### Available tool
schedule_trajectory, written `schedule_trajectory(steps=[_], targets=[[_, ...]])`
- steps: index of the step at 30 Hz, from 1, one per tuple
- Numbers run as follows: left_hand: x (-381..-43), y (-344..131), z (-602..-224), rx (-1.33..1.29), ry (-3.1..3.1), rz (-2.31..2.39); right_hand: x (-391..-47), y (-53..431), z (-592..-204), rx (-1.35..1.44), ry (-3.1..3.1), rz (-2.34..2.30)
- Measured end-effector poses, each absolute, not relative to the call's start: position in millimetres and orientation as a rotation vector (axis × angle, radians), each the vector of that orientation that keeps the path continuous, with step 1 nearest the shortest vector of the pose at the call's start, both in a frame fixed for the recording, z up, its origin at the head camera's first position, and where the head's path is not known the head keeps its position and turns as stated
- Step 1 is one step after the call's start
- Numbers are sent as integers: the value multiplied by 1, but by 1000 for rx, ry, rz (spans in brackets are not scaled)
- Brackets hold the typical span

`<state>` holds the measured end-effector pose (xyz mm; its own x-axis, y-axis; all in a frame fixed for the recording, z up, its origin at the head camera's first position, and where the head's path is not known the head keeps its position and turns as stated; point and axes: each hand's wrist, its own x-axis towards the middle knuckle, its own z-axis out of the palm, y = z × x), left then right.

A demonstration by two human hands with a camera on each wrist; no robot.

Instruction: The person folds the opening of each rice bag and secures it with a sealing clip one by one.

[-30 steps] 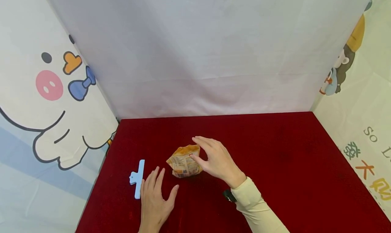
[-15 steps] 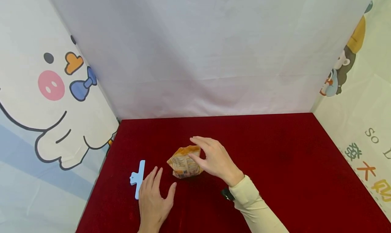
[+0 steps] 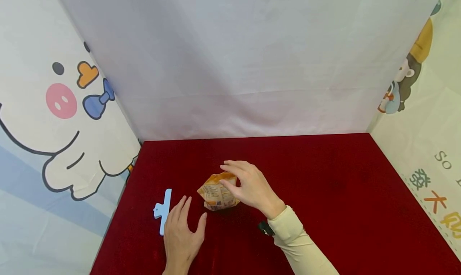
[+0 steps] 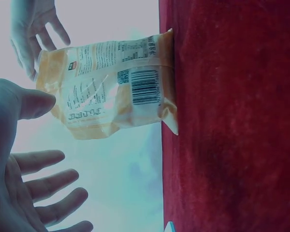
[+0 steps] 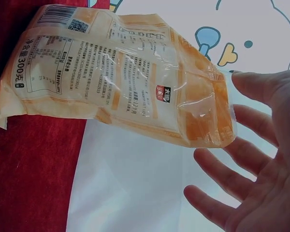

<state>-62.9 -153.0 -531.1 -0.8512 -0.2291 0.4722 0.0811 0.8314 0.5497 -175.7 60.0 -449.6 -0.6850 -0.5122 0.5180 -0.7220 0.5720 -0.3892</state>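
Note:
A plastic food bag (image 3: 217,195) with orange ends, printed text and a barcode stands upright on the red cloth. My right hand (image 3: 253,189) is at the bag's upper right, thumb and fingers spread apart. In the right wrist view the bag's orange top edge (image 5: 210,113) comes right up to these fingers, the thumb near it. Left of the bag, my left hand (image 3: 181,235) has its fingers extended and holds nothing. Beside it lies a light blue bag clip (image 3: 163,213), partly overlapped by that hand in the head view.
Red cloth (image 3: 306,179) covers the table. A pale curtain (image 3: 252,67) rises at its back edge. Printed cartoon sheets stand along both sides, the left one (image 3: 36,167) with an animal figure and the right one (image 3: 432,127) with lettering.
My right hand has shifted slightly left over the bag's top. My left hand has drifted a little left, closer over the clip. The bag and clip stay in place.

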Motion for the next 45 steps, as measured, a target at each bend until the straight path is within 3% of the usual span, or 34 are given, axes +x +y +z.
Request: schedule_trajectory(steps=[45], targets=[[-102,-157,-515,-164,-2428,-719,-182,42,-452,1049,-2422,709]])
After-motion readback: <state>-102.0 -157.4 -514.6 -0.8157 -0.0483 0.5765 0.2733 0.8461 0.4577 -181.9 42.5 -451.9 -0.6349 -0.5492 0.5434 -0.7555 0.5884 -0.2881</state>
